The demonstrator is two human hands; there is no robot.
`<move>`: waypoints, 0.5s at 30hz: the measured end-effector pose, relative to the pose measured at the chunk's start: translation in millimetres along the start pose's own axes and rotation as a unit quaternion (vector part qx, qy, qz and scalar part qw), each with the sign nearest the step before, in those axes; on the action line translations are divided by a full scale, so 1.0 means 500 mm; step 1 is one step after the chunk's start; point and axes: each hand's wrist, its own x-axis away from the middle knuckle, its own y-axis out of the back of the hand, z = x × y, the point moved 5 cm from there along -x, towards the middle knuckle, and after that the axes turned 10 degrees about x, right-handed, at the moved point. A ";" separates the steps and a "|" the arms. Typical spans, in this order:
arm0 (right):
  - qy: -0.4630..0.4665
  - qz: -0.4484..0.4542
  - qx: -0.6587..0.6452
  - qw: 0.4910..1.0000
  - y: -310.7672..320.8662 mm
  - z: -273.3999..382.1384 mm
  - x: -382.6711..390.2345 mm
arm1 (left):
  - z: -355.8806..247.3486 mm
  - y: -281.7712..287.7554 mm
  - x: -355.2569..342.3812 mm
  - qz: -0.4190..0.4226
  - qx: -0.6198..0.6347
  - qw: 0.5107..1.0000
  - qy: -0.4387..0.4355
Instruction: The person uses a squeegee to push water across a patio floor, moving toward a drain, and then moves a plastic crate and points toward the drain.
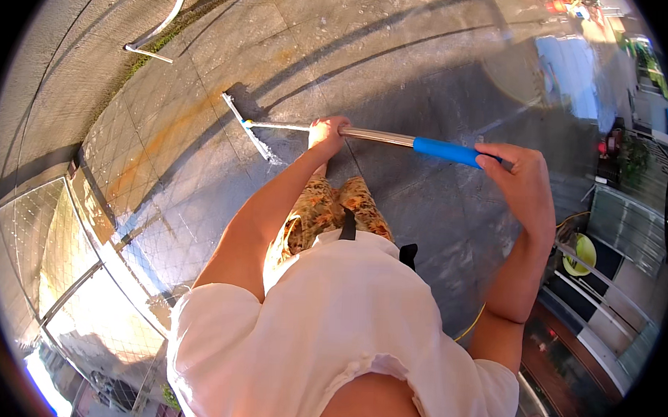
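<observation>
One long-handled floor squeegee, held in both hands, is extended across the upper half between ten and two o'clock. Its narrow bar head is set at ten o'clock on the grey slab floor; whitish wet residue is seen by its lower end. The metal pole is encircled near twelve o'clock by the closed fingers of the left hand. The end of the blue grip, towards two o'clock, is pinched between thumb and forefinger of the right hand; how the remaining fingers are placed cannot be told. Also listed: white pipe, mounted towards eleven o'clock; yellow-green basin, placed at three; patterned shorts and white T-shirt, worn, towards six.
</observation>
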 end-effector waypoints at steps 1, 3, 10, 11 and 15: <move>-0.037 -0.012 0.013 0.999 0.028 -0.005 -0.026 | -0.025 0.001 -0.070 -0.033 0.007 0.998 -0.044; -0.013 -0.052 0.018 0.998 0.054 0.001 -0.067 | -0.067 0.006 -0.199 -0.045 0.043 0.994 -0.094; 0.037 -0.152 0.151 0.976 0.085 0.051 -0.107 | -0.184 -0.018 -0.436 -0.015 0.048 0.983 -0.175; 0.032 -0.150 0.147 0.977 0.095 0.045 -0.100 | -0.189 -0.023 -0.441 0.039 0.052 0.986 -0.151; 0.014 -0.127 0.074 0.989 0.153 -0.050 -0.076 | -0.265 -0.039 -0.344 0.071 0.008 0.982 -0.174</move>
